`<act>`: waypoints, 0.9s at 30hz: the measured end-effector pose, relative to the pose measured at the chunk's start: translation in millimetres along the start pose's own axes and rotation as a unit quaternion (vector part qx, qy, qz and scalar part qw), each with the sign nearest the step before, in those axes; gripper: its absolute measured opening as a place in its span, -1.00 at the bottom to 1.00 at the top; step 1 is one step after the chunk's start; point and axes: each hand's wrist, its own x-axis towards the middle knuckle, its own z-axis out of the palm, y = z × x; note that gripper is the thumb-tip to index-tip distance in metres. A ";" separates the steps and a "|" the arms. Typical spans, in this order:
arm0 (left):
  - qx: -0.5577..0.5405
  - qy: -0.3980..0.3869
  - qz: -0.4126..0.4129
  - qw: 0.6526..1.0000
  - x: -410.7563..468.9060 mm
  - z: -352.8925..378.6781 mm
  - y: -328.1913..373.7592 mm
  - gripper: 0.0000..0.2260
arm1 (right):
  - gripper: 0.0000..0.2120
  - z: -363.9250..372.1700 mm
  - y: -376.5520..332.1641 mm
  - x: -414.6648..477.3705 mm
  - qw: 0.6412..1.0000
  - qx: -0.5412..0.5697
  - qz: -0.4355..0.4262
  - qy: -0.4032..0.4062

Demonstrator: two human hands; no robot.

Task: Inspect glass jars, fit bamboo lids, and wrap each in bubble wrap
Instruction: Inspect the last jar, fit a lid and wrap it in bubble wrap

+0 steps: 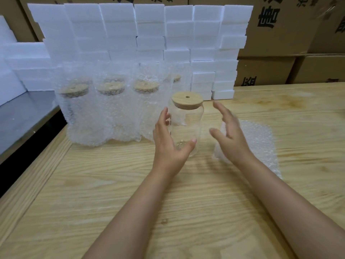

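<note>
- Wrapped jars (104,113) are standing in a row at the back left of the counter (130,184).
- The left hand (168,144) is gripping the glass jar (188,126), thumb in front and fingers curling round its side.
- The jar is standing upright and wearing its bamboo lid (187,100).
- The right hand (231,135) is hovering just beside the jar with its fingers spread, holding nothing.
- A bubble wrap sheet (261,144) is lying under the right hand.

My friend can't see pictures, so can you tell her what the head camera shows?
A person's left hand holds a clear glass jar with a bamboo lid upright on a wooden table; the open right hand hovers beside it over a bubble wrap sheet. Wrapped jars stand behind on the left.
</note>
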 end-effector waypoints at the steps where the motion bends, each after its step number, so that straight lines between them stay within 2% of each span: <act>1: 0.024 -0.002 -0.006 1.000 0.2 -0.3 -3.4 -0.16 | -0.53 -9.0 7.8 -0.3 0.998 -0.051 0.033 0.028; 4: 0.049 -0.008 -0.017 0.999 3.5 1.5 -9.9 -0.14 | -0.78 -33.6 31.0 -4.7 0.981 -0.148 0.098 0.075; 9: 0.028 -0.006 -0.040 0.999 6.0 3.7 -12.3 -0.23 | -0.77 -44.3 49.2 -6.1 0.945 -0.259 0.187 -0.074; 12: 0.058 -0.003 -0.026 0.998 3.7 5.2 -12.1 -0.29 | -0.99 -40.0 47.8 -5.4 0.944 -0.272 0.171 -0.073; 13: 0.084 0.010 -0.016 0.996 2.9 5.3 -11.0 -0.31 | -0.91 -39.1 46.7 -6.2 0.948 -0.263 0.163 -0.069; 15: 0.148 0.066 0.049 0.986 1.4 4.7 -6.3 -0.43 | -0.83 -37.6 44.7 -8.3 0.960 -0.236 0.137 -0.065; 17: 0.175 0.119 0.162 0.964 -3.7 6.0 -0.7 -0.67 | -0.83 -35.6 38.1 -10.6 0.975 -0.187 0.104 -0.058; 19: 0.157 0.082 0.210 0.961 -9.9 7.9 4.0 -0.77 | -0.81 -35.1 29.3 -10.5 0.989 -0.089 0.093 -0.069; 21: 0.147 0.002 0.128 0.981 -16.6 11.2 10.1 -0.72 | -0.81 -37.7 20.0 -8.1 0.985 0.043 0.098 -0.133; 23: 0.141 -0.070 -0.027 0.987 -18.5 16.4 11.9 -0.68 | -0.85 -38.5 13.5 -7.2 0.955 0.151 0.112 -0.230; 25: 0.110 -0.109 -0.121 0.980 -17.5 20.1 9.9 -0.65 | -0.89 -35.1 11.8 -9.3 0.924 0.187 0.127 -0.309; 27: 0.044 -0.131 -0.163 0.977 -16.5 22.1 8.4 -0.66 | -0.93 -32.1 12.8 -12.8 0.907 0.186 0.138 -0.353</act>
